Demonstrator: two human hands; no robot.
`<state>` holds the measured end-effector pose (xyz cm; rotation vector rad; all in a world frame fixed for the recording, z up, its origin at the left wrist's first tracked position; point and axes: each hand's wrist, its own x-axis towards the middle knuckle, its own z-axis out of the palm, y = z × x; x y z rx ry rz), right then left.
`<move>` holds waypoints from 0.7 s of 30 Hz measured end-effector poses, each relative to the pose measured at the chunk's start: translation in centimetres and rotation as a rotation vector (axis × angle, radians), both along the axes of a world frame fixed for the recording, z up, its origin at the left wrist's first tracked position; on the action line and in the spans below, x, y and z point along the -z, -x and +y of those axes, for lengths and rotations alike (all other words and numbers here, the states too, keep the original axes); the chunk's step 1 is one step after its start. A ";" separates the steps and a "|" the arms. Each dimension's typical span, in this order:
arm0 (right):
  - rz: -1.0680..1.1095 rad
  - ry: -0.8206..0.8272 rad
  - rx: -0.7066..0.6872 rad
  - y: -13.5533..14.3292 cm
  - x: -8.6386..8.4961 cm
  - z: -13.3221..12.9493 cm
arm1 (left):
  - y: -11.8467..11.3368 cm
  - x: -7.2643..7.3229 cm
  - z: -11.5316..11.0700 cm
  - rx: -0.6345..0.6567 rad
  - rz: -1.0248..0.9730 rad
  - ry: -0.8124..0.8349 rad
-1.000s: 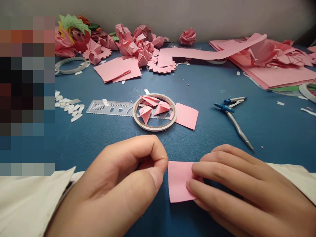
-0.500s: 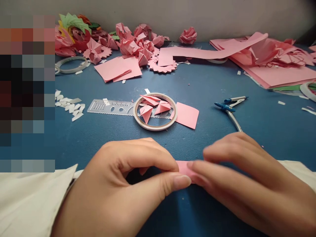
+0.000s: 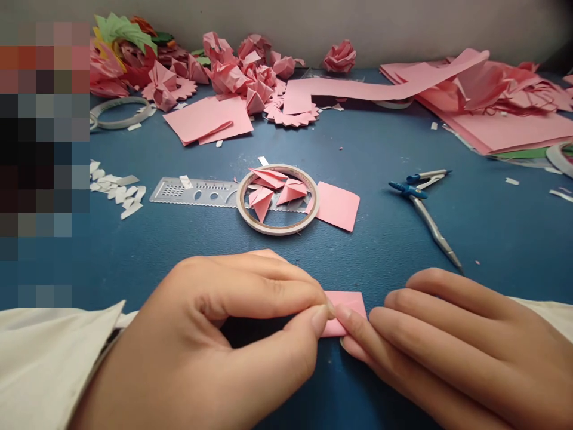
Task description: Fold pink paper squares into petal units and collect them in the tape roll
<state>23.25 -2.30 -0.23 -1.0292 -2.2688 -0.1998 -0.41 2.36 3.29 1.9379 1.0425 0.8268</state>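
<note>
A small folded piece of pink paper (image 3: 353,300) lies low in the middle of the head view, between both hands. My left hand (image 3: 242,328) pinches its left part between thumb and forefinger. My right hand (image 3: 430,334) grips its near right edge with thumb and forefinger, the other fingers bent beside it. The fingertips of both hands almost meet over the paper and cover part of it. Just beyond is a roll of tape (image 3: 314,209) with several folded pink pieces (image 3: 293,191) inside its ring. The roll rests on a clear stencil ruler (image 3: 179,192) and beside a pink paper square (image 3: 339,206).
A drawing compass (image 3: 432,221) lies on the blue table at the right. White paper scraps (image 3: 119,191) are scattered at the left. Folded pink paper flowers (image 3: 233,77), a long pink strip (image 3: 358,89) and pink sheets (image 3: 514,131) lie along the back wall.
My right hand has moved down and closed on the paper's edge, uncovering the compass leg. The left thumb has drawn back towards the forefinger. The view has shifted slightly.
</note>
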 end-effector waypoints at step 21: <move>-0.182 0.004 0.023 -1.1 0.6 -1.4 | -0.2 -0.2 -0.6 -0.001 -0.207 0.095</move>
